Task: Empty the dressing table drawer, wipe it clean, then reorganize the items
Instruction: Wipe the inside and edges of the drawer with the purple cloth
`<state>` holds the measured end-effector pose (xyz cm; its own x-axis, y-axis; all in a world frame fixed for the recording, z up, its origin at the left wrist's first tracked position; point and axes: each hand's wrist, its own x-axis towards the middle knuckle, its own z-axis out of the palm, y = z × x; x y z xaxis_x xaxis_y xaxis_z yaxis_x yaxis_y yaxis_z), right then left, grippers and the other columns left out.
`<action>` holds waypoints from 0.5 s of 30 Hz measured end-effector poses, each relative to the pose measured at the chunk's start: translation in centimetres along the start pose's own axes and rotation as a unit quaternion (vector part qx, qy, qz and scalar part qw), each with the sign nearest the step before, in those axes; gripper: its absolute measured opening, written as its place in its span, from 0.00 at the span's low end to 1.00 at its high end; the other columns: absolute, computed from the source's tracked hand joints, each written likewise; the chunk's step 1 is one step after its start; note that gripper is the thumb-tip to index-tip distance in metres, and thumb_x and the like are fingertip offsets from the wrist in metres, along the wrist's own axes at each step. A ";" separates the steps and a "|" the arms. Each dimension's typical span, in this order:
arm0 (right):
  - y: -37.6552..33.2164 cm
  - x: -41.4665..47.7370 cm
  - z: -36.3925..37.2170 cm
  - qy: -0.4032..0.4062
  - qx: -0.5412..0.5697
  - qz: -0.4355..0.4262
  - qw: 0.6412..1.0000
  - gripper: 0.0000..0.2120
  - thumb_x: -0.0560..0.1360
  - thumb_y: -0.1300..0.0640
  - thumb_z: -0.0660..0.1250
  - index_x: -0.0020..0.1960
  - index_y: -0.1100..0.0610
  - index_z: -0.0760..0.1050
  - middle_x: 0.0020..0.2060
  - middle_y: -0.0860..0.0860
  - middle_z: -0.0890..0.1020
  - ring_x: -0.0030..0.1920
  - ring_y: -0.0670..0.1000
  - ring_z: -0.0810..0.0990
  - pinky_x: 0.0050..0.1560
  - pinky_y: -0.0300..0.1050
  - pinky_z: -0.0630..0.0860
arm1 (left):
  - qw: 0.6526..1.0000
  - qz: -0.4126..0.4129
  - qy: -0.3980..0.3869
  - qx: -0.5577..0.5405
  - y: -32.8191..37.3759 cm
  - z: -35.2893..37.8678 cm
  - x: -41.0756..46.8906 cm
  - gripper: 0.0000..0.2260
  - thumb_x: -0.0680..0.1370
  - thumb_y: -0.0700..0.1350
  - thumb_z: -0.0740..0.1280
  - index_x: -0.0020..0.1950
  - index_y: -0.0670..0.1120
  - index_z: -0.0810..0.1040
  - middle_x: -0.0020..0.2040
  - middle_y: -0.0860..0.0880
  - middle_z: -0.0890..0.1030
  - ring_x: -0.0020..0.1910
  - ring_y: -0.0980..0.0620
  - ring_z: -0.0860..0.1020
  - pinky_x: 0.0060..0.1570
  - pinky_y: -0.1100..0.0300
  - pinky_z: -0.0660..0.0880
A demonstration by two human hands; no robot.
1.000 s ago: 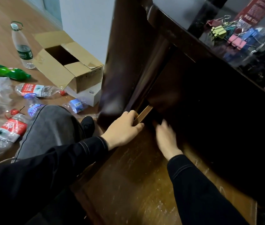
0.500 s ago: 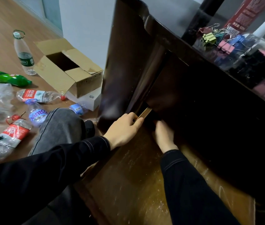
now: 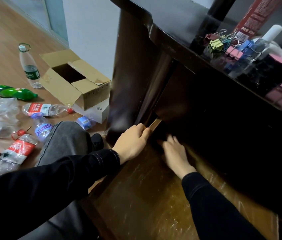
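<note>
The dressing table drawer (image 3: pixel 145 196) is pulled out toward me, and its scratched brown floor shows bare. My left hand (image 3: pixel 131 141) grips the drawer's left side wall (image 3: pixel 154 122) near the back, fingers curled over its edge. My right hand (image 3: pixel 174 153) lies inside the drawer at the far left corner. Its fingers are stretched forward, blurred, with the tips in the dark under the dressing table top (image 3: pixel 171 18). Whether anything lies under those fingers is hidden. Binder clips (image 3: pixel 216 42), a clear bottle (image 3: pixel 258 49) and a red box (image 3: pixel 258 13) stand on the top.
On the wooden floor at the left are an open cardboard box (image 3: pixel 78 84), a white box (image 3: pixel 98 111), an upright plastic bottle (image 3: pixel 29 66), a green bottle (image 3: pixel 14 92) and several crushed bottles (image 3: pixel 45 110). My grey trouser leg (image 3: pixel 64 141) is beside the table's side panel.
My right hand has shifted slightly back and to the right inside the drawer's far corner, its fingers now more spread. My left hand keeps its grip on the side wall.
</note>
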<state>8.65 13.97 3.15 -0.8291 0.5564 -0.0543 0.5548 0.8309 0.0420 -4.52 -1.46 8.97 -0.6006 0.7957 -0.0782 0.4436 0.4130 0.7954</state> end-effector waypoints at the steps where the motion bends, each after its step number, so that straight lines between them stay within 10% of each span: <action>1: 0.4 0.5 -0.2 0.002 0.005 0.010 1.000 0.20 0.79 0.64 0.65 0.70 0.56 0.73 0.71 0.59 0.72 0.72 0.60 0.70 0.65 0.52 0.73 | 1.000 0.001 0.001 0.001 0.0 0.0 0.0 0.16 0.85 0.55 0.54 0.55 0.46 0.75 0.52 0.46 0.79 0.52 0.44 0.77 0.54 0.48 0.73; 5: -0.5 2.5 -1.4 -0.003 0.039 0.085 0.996 0.14 0.83 0.61 0.60 0.67 0.59 0.74 0.64 0.57 0.77 0.64 0.58 0.76 0.58 0.49 0.73 | 1.000 -0.002 0.000 0.005 0.0 0.0 -0.2 0.16 0.84 0.56 0.54 0.53 0.46 0.75 0.50 0.46 0.79 0.50 0.45 0.77 0.53 0.48 0.74; 11: -1.5 -0.6 -0.1 -0.010 -0.011 -0.026 1.000 0.25 0.78 0.61 0.68 0.73 0.49 0.70 0.73 0.56 0.70 0.73 0.60 0.67 0.67 0.51 0.72 | 1.000 -0.004 0.006 0.014 -0.1 0.1 0.1 0.15 0.84 0.56 0.54 0.52 0.47 0.74 0.50 0.47 0.79 0.49 0.44 0.77 0.52 0.49 0.74; 15: -0.6 2.3 -1.6 -0.006 0.030 0.085 0.996 0.17 0.81 0.63 0.63 0.70 0.57 0.72 0.68 0.56 0.76 0.68 0.57 0.75 0.64 0.49 0.73 | 1.000 -0.007 0.005 0.016 0.0 0.0 -0.2 0.16 0.84 0.56 0.54 0.52 0.47 0.75 0.49 0.47 0.79 0.48 0.45 0.78 0.51 0.48 0.75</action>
<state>6.28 14.80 4.57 -0.7228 0.6880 -0.0642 0.6898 0.7239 -0.0087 -4.43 -1.61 9.02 -0.6138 0.7851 -0.0830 0.4561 0.4385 0.7744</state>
